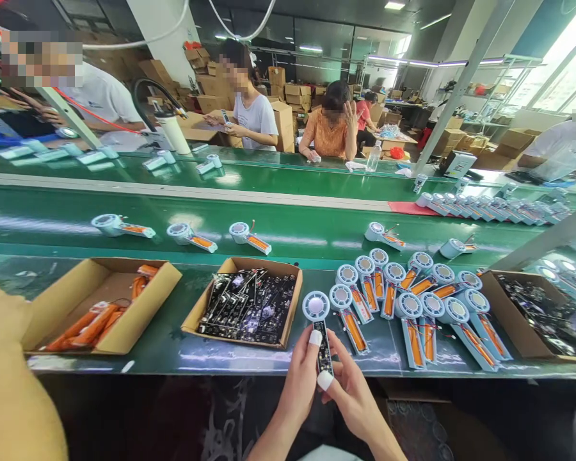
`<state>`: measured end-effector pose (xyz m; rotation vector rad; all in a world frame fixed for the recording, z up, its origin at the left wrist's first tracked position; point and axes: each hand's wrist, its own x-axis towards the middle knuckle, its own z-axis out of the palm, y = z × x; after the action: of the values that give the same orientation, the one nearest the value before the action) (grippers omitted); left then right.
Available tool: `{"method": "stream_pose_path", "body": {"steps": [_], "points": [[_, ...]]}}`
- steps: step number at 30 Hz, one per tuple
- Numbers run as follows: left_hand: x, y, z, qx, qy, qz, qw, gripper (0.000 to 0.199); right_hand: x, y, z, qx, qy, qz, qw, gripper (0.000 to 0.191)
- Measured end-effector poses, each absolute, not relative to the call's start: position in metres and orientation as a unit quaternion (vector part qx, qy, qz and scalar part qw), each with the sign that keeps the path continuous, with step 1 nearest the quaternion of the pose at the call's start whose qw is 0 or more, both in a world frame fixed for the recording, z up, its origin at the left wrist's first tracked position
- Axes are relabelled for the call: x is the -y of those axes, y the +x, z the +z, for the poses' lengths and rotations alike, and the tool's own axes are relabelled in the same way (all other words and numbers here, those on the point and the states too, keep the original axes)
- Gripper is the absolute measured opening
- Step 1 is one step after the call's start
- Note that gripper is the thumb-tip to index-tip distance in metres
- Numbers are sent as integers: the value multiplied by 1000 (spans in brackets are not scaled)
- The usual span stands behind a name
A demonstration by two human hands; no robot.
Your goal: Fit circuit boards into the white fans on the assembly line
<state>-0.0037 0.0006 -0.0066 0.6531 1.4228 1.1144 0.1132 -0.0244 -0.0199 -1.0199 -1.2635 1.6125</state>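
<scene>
Head view: pale-blue fan unit (315, 307) over bench (196, 362) edge, long axis running away from body, round head farthest. Left hand (300, 370) and right hand (349, 379) equally near, fingers closed about its handle; left thumb (315, 337) beside black circuit board (322, 351), right thumb (325, 381) at its near end.

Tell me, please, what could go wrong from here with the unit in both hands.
The pale-blue unit is held near the bench's front edge, so it might fall if the left hand slips. Uneven pressure might shift its black circuit board. The right hand, near the crowded units, could knock them.
</scene>
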Motion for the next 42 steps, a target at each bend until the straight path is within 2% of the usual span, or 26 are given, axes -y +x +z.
{"method": "stream_pose_path", "body": {"steps": [4, 7, 9, 11, 13, 16, 19, 22, 26, 29, 32, 34, 39, 42], "points": [[-1, -27, 13, -605, 485, 367, 513, 42, 20, 121, -18, 487, -444, 643, 391, 77], [-9, -56, 39, -569, 600, 274, 491, 35, 13, 130, -17, 535, -482, 613, 325, 72], [-24, -78, 53, -626, 624, 275, 377, 35, 7, 133, -14, 605, -505, 554, 268, 67], [-47, -99, 61, -723, 629, 264, 112, 33, 0, 134, -12, 678, -533, 452, 226, 64], [-73, -117, 61, -746, 612, 262, 24, 33, -6, 132, -10, 729, -556, 351, 191, 61], [-102, -134, 51, -744, 616, 257, -23, 26, -7, 132, -7, 757, -569, 286, 149, 56], [-114, -145, 43, -728, 634, 257, -31, 28, 2, 139, -1, 753, -558, 310, 158, 54], [-113, -154, 44, -716, 640, 276, -37, 30, 11, 154, 7, 733, -556, 337, 200, 41], [-95, -138, 58, -652, 597, 459, -87, 31, 8, 173, 13, 699, -601, 235, 308, 31], [-68, -98, 64, -603, 601, 525, 4, 30, -5, 175, 15, 724, -597, 140, 318, 33], [-37, -50, 58, -552, 636, 489, 228, 28, -20, 168, 19, 789, -539, 74, 284, 50], [-18, -23, 48, -531, 594, 469, 380, 30, -29, 162, 21, 812, -517, 46, 266, 55], [9, 16, 18, -481, 387, 447, 647, 38, -47, 152, 20, 829, -527, 37, 183, 31], [12, 24, 4, -466, 403, 431, 659, 35, -50, 149, 11, 815, -559, 21, 148, 26]]}}
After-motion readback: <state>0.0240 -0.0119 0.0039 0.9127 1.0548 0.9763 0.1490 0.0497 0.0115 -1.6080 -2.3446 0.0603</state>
